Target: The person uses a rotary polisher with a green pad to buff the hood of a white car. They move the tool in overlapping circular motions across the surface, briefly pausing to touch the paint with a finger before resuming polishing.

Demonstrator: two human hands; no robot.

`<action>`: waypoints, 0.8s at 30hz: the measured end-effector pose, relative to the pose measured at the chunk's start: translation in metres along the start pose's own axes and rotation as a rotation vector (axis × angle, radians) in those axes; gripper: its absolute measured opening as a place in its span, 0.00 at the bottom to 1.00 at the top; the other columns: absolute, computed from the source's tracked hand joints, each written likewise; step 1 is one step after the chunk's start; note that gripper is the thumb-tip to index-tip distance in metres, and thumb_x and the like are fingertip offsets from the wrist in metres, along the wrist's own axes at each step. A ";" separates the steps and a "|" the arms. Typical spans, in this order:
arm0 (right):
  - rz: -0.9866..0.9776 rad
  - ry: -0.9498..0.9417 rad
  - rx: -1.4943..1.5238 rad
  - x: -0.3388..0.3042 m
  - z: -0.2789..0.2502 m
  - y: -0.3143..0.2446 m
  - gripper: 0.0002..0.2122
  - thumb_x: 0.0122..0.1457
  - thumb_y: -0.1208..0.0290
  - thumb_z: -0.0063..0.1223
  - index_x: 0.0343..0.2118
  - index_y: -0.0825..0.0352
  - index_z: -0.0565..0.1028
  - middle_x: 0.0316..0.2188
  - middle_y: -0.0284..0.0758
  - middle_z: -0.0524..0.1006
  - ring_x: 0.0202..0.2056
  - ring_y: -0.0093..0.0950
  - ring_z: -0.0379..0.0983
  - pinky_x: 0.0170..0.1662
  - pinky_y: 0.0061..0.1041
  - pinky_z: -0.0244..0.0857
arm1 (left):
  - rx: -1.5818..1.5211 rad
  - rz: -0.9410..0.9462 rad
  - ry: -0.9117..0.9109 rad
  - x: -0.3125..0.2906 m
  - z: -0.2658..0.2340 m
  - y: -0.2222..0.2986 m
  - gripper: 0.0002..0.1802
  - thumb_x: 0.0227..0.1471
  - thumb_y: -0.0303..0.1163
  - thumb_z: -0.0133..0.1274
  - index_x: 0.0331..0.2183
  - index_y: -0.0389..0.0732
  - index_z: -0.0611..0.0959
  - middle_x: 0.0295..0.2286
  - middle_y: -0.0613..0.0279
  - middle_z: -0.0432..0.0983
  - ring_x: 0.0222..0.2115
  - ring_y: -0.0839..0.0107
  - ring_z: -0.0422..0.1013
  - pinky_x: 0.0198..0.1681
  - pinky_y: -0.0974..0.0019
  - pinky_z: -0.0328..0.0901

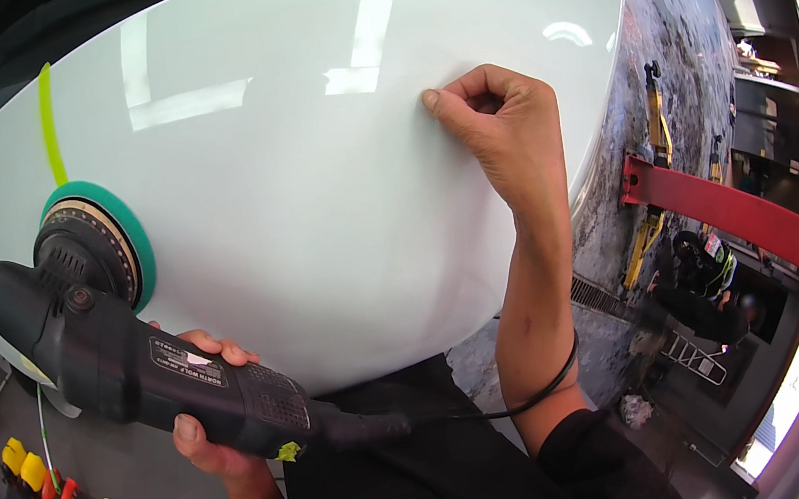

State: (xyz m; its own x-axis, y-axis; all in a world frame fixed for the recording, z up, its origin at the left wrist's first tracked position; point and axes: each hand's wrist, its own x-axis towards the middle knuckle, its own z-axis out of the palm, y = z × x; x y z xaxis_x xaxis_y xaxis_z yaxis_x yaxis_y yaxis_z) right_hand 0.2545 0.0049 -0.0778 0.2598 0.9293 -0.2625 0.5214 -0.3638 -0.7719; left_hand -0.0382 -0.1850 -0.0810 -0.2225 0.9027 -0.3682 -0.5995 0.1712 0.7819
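My left hand (217,455) is wrapped round the body of a black electric polisher (182,364). The tool's head points up and to the left, and its green foam pad (139,245) is tilted on edge at the left side of a glossy white car panel (311,190). Over the right part of that panel is my right hand (509,119), closed, with thumb and forefinger pinched together at the surface. Whatever is between those fingertips, if anything, is too small to make out. The polisher's black cord (540,395) runs across my right forearm.
Yellow-green tape (50,124) marks the panel's left side. A tool holder with bottles and brushes (59,496) stands at lower left. A red lift arm (737,205) juts in at right, above a stained floor (672,22). Another person (710,269) is farther off.
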 end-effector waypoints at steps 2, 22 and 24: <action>-0.029 0.022 0.081 -0.007 0.003 0.006 0.09 0.58 0.70 0.71 0.32 0.71 0.84 0.23 0.29 0.79 0.26 0.18 0.71 0.31 0.21 0.67 | -0.002 -0.022 0.019 -0.005 0.000 -0.002 0.50 0.60 0.54 0.56 0.72 0.38 0.57 0.51 0.49 0.68 0.48 0.59 0.72 0.54 0.53 0.72; 0.038 -0.075 0.546 -0.306 -0.019 0.088 0.45 0.74 0.43 0.47 0.78 0.69 0.40 0.46 0.45 0.76 0.30 0.30 0.77 0.33 0.28 0.74 | 0.379 -0.191 -0.539 -0.023 0.134 -0.082 0.49 0.52 0.43 0.72 0.65 0.35 0.63 0.51 0.46 0.75 0.50 0.62 0.77 0.54 0.57 0.73; 0.043 0.056 0.557 -0.298 -0.028 0.097 0.44 0.74 0.41 0.43 0.78 0.66 0.40 0.45 0.44 0.75 0.28 0.28 0.75 0.29 0.26 0.71 | 0.419 -0.196 -0.656 -0.018 0.165 -0.103 0.54 0.53 0.46 0.72 0.68 0.34 0.59 0.56 0.43 0.72 0.56 0.57 0.73 0.60 0.56 0.68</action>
State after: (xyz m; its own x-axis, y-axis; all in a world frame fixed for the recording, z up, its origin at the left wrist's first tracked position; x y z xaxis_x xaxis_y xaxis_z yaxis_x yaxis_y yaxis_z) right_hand 0.2508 -0.3090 -0.0586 0.3222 0.9039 -0.2812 0.0050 -0.2987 -0.9543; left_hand 0.1546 -0.1533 -0.0717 0.4321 0.8666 -0.2498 -0.2136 0.3674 0.9052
